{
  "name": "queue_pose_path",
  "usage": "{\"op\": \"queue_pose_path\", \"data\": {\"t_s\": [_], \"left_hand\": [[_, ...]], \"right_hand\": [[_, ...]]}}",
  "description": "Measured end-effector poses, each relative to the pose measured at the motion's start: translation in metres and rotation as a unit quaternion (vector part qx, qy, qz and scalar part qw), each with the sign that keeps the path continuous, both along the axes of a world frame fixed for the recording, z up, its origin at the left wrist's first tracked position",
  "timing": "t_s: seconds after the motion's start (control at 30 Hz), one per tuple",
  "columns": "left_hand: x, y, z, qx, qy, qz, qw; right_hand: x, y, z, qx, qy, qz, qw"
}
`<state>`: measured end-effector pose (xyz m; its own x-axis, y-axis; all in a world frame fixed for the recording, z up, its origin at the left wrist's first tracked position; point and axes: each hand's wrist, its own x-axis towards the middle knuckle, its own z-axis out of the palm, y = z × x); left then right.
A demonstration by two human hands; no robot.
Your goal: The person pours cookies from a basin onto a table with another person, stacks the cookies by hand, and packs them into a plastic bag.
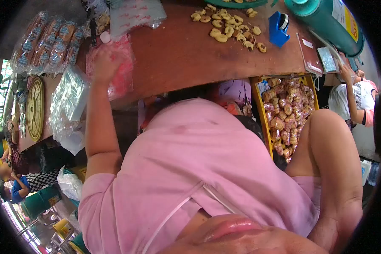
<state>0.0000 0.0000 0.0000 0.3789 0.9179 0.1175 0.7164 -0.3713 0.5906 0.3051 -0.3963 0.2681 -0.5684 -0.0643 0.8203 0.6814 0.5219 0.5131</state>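
Observation:
My left hand (106, 63) reaches forward onto a stack of clear plastic bags with red print (122, 78) at the table's left. It touches the bags, but its fingers are too blurred to tell whether they grip one. Just beyond its fingertips is a small white round object (105, 37). More printed plastic bags (135, 19) lie farther back. My right arm is bent sharply, and my right hand (328, 233) is beside my face, with its fingers hidden. Loose curled brown-and-cream cookies (228, 25) are scattered at the back of the brown table (178, 55).
A blue tape dispenser (278, 29) and a green cylindrical container (326, 21) are at the back right. A yellow crate (258, 106) holds wrapped packs. Packaged baked goods (48, 42) and a gold clock (36, 109) are left. Other people (353, 99) are nearby.

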Motion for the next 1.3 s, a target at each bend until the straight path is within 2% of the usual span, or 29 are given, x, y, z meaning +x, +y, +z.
{"op": "queue_pose_path", "data": {"t_s": [0.03,0.1,0.13,0.23,0.3,0.37,0.43,0.5,0.53,0.57,0.63,0.73,0.83,0.97,1.03,1.1,1.17,1.2,1.27,1.3], "left_hand": [[0.010,-0.009,-0.001,0.103,0.136,0.019,0.985],[-0.031,0.016,-0.037,0.170,0.127,0.006,0.977],[-0.035,0.026,-0.059,0.203,0.102,0.006,0.974],[-0.034,0.024,-0.061,0.152,0.065,0.025,0.986],[-0.027,0.016,-0.058,0.188,0.108,0.020,0.976],[-0.025,0.021,-0.057,0.219,0.136,0.020,0.966],[-0.026,0.037,-0.076,0.249,0.147,0.034,0.957],[-0.039,0.049,-0.094,0.242,0.075,0.030,0.967],[-0.043,0.053,-0.099,0.238,0.039,0.028,0.970],[-0.041,0.050,-0.092,0.213,0.021,0.021,0.977],[-0.039,0.031,-0.066,0.156,-0.011,0.003,0.988],[-0.027,0.019,-0.047,0.159,0.133,-0.013,0.978],[-0.036,0.035,-0.068,0.195,-0.008,0.042,0.980],[-0.035,0.023,-0.046,0.124,0.039,0.010,0.991],[-0.029,0.014,-0.041,0.100,0.112,0.009,0.989],[-0.025,0.020,-0.073,0.177,0.113,0.028,0.977],[0.008,-0.003,-0.059,0.254,0.095,0.009,0.962],[0.046,-0.047,-0.031,0.286,0.077,-0.015,0.955],[0.088,-0.083,-0.022,0.207,0.043,-0.132,0.969],[0.102,-0.096,-0.028,0.199,0.033,-0.159,0.966]], "right_hand": [[-0.004,0.001,-0.001,-0.047,0.015,0.009,0.999],[-0.012,0.005,-0.001,-0.030,0.062,-0.005,0.998],[-0.012,0.011,0.000,0.037,0.051,-0.026,0.998],[-0.003,0.014,0.007,0.118,-0.031,-0.043,0.992],[0.001,0.021,0.003,0.176,-0.040,0.040,0.983],[-0.001,0.071,-0.016,0.271,0.004,0.203,0.941],[0.030,0.096,-0.066,0.177,0.134,0.240,0.945],[0.039,0.119,-0.117,-0.041,0.200,0.152,0.967],[0.033,0.130,-0.139,-0.208,0.197,0.040,0.957],[0.030,0.143,-0.165,-0.367,0.187,-0.075,0.908],[0.037,0.183,-0.242,-0.524,0.246,-0.002,0.815],[0.047,0.206,-0.310,-0.546,0.279,-0.002,0.790],[0.049,0.214,-0.328,-0.554,0.309,-0.036,0.772],[0.048,0.210,-0.328,-0.572,0.315,-0.066,0.755],[0.048,0.208,-0.329,-0.587,0.309,-0.067,0.745],[0.048,0.209,-0.331,-0.602,0.304,-0.071,0.735],[0.025,0.203,-0.309,-0.538,0.268,-0.054,0.797],[0.009,0.198,-0.294,-0.508,0.249,-0.047,0.824],[-0.026,0.193,-0.264,-0.485,0.220,0.051,0.845],[-0.039,0.193,-0.258,-0.498,0.194,0.061,0.843]]}}
